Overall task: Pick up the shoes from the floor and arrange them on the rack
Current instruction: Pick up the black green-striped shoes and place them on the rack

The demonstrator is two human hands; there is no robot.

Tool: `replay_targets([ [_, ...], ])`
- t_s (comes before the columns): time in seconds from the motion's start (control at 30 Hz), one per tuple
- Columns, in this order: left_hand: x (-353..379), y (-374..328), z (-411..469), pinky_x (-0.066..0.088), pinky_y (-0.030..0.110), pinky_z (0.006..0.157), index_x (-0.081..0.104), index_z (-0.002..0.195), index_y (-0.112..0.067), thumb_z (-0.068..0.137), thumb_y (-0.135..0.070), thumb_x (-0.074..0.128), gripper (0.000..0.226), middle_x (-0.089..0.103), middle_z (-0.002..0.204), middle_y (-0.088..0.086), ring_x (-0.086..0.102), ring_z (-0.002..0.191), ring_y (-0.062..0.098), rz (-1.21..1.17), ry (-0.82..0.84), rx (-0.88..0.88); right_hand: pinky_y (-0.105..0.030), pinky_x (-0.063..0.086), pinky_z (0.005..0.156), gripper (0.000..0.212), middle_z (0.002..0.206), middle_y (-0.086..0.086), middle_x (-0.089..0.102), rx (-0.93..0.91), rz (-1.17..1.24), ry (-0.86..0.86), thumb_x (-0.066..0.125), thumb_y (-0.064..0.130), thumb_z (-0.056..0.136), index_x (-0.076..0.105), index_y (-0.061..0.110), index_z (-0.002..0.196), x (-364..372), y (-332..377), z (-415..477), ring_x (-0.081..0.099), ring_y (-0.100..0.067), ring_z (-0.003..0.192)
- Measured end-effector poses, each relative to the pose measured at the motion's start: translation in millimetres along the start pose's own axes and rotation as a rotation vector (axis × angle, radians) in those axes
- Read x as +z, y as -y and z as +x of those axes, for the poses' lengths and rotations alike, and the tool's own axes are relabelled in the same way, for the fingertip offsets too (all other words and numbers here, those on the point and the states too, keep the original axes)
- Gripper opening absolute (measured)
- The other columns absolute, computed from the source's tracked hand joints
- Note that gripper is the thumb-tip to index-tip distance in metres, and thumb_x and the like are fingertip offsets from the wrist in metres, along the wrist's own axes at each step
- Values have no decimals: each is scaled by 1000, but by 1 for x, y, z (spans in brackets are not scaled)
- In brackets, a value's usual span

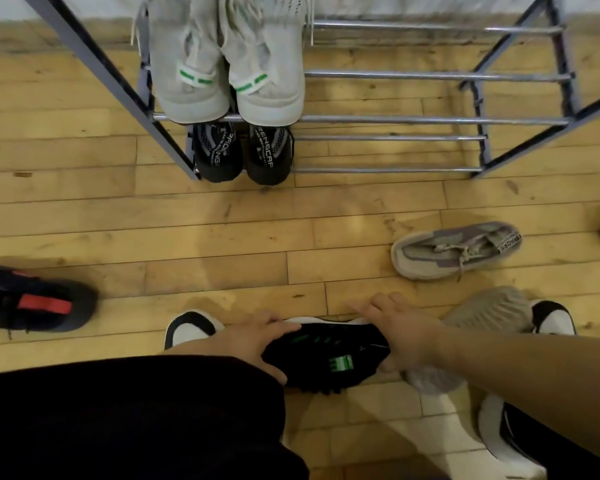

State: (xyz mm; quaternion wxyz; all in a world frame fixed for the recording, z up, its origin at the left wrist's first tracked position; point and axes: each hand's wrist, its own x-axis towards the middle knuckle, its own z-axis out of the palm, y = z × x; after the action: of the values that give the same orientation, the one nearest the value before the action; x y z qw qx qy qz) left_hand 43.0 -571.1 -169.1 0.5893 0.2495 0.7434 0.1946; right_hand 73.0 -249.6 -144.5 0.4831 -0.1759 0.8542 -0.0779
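Against the far wall, over the plank floor (222, 230), stands the metal rack (430, 119), and it is only partly filled: a white pair (229, 81) sits on an upper shelf at the left end, with a dark lettered pair (243, 154) directly below it, while the bars to the right of both pairs are bare. Judging by this, the task is perhaps a third done. Several shoes are still on the floor: a black shoe with a red strap (35, 303) far left, a grey laced shoe (454, 249) on its side at right, and a beige knit shoe (492, 310) just behind the right forearm. Nearest the person, a black shoe with green marks (326, 355) lies low between both hands, well apart from the rack. The left hand (250, 344) wraps its toe end, fingers over the top and thumb curled beneath. The right hand (402, 334) holds the heel end, thumb tucked under and fingers reaching past the edge; how firmly it clamps cannot be told.
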Motion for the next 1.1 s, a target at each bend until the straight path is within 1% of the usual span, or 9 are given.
replay_targets([
  [0.13, 0, -3, -2, 30, 24, 116, 26, 158, -40, 71, -65, 81, 105, 29, 145, -19, 35, 137, 7, -190, -41, -31, -41, 41, 109, 109, 146, 4, 40, -5, -15, -29, 66, 60, 73, 2, 41, 160, -6, -6, -4, 38, -22, 124],
  [0.23, -1, -2, -6, 33, 31, 119, 35, 152, -48, 62, -66, 86, 105, 37, 143, -23, 39, 136, 4, -290, -105, -61, -39, 44, 107, 99, 141, 1, 46, 32, 56, -102, 67, 55, 80, 11, 39, 159, -21, 1, -6, 41, -22, 128],
  [0.33, -7, -15, -14, 39, 31, 114, 39, 148, -52, 69, -44, 90, 94, 36, 146, -23, 41, 134, 6, -386, -161, -93, -35, 45, 104, 94, 136, 0, 50, 26, 72, -148, 70, 53, 84, 18, 34, 159, -42, 10, -7, 45, -22, 127],
  [0.47, -12, -31, -20, 45, 33, 111, 32, 154, -47, 77, -30, 86, 96, 38, 143, -20, 53, 127, 12, -206, -142, -114, -45, 40, 113, 103, 150, 2, 41, 36, 31, 29, 77, 65, 74, 26, 36, 158, -39, 18, -9, 40, -25, 138],
  [0.6, -3, -34, -20, 54, 24, 97, 52, 138, -49, 87, -15, 76, 66, 63, 122, -10, 66, 108, 10, -336, -244, -148, -45, 41, 112, 104, 154, 2, 43, 94, 189, 41, 79, 67, 73, 24, 41, 159, -29, 19, -9, 40, -27, 140],
  [0.73, -7, -33, -21, 58, 26, 90, 74, 95, -53, 92, -3, 66, 50, 71, 109, -14, 67, 101, 3, -573, -400, -219, -40, 50, 102, 80, 139, 0, 56, 128, 348, -5, 78, 51, 83, 35, 39, 149, -26, 19, -8, 54, -24, 124],
  [0.87, -28, -34, -39, 57, 17, 65, 80, 99, -37, 97, -1, 57, 42, 75, 105, -6, 72, 85, 8, -760, -529, -211, -34, 53, 81, 46, 114, 3, 63, 100, 477, -27, 78, 33, 87, 44, 29, 118, -37, 25, -2, 64, -18, 97],
  [1.0, -55, -22, -84, 59, 40, 91, 79, 100, -19, 95, 8, 55, 36, 79, 101, 4, 73, 100, 23, -925, -755, -206, -30, 53, 76, 32, 113, 3, 67, 12, 528, -66, 72, 27, 94, 49, 29, 117, -92, 53, 1, 67, -19, 96],
  [1.1, -68, 2, -143, 58, 34, 89, 77, 102, -19, 98, 5, 57, 31, 76, 115, 11, 73, 96, 16, -1023, -942, -179, -29, 53, 81, 26, 121, 7, 67, -116, 432, -118, 71, 28, 96, 55, 35, 114, -160, 99, 7, 67, -17, 103],
])
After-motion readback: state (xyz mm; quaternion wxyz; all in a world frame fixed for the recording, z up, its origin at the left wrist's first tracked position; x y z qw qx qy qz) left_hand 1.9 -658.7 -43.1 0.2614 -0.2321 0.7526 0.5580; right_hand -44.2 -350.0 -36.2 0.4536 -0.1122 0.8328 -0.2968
